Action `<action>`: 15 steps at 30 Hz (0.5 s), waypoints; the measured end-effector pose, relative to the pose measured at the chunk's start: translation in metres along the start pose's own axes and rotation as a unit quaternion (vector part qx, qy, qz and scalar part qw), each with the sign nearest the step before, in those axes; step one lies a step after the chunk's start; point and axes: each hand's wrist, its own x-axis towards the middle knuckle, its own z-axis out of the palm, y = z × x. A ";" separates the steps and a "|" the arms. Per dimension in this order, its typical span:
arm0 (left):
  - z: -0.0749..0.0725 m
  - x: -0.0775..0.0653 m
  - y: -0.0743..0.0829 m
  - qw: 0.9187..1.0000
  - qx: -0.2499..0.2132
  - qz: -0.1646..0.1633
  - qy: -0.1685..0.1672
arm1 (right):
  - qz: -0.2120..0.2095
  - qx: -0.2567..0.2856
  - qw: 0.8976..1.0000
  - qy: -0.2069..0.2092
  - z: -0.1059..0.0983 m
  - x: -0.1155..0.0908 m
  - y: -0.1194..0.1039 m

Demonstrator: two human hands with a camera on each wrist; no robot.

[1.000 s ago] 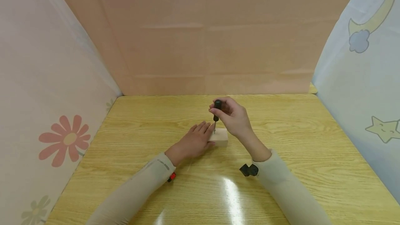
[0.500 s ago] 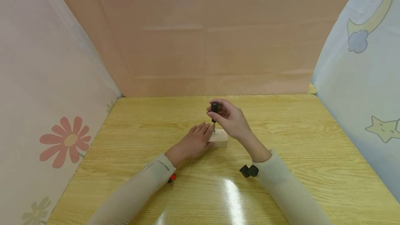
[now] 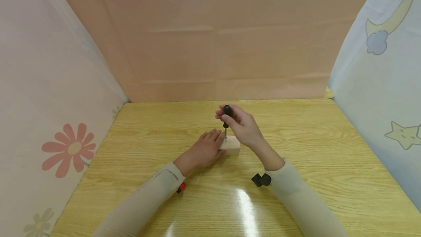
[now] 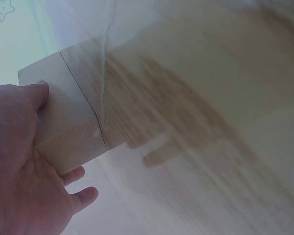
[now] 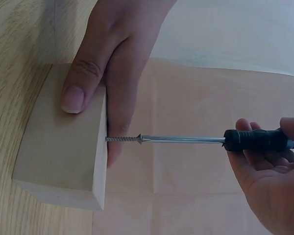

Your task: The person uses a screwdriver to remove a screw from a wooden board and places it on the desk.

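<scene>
A pale wooden block (image 3: 231, 145) lies on the table in the middle of the head view. My left hand (image 3: 204, 151) holds it from the left, thumb on its near side and fingers over the top. In the right wrist view a threaded screw (image 5: 123, 139) stands upright on the block's top face, most of its thread showing. The metal shaft of a black-handled screwdriver (image 5: 257, 140) meets the screw's head in line with it. My right hand (image 3: 245, 125) grips the handle between thumb and fingers. Part of the block (image 4: 63, 110) also shows beside the thumb in the left wrist view.
The wood-grain table (image 3: 158, 120) ends at a plain pinkish backdrop (image 3: 213, 54). Patterned cloth panels (image 3: 391, 94) stand at both sides. A small black device (image 3: 261, 180) sits at the right cuff and a red-and-black one (image 3: 181, 187) at the left cuff.
The screwdriver's handle has shifted slightly left and my right fingers have changed position around it. My left hand and the block have stayed in place.
</scene>
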 end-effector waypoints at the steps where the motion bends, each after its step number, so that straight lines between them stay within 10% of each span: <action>1: 0.000 0.000 0.000 1.000 -0.001 0.001 0.000 | 0.003 -0.003 1.000 0.004 0.000 0.000 0.000; 15: 0.001 -0.001 0.000 1.000 0.009 0.009 0.016 | 0.003 -0.051 0.998 0.033 -0.001 0.001 -0.002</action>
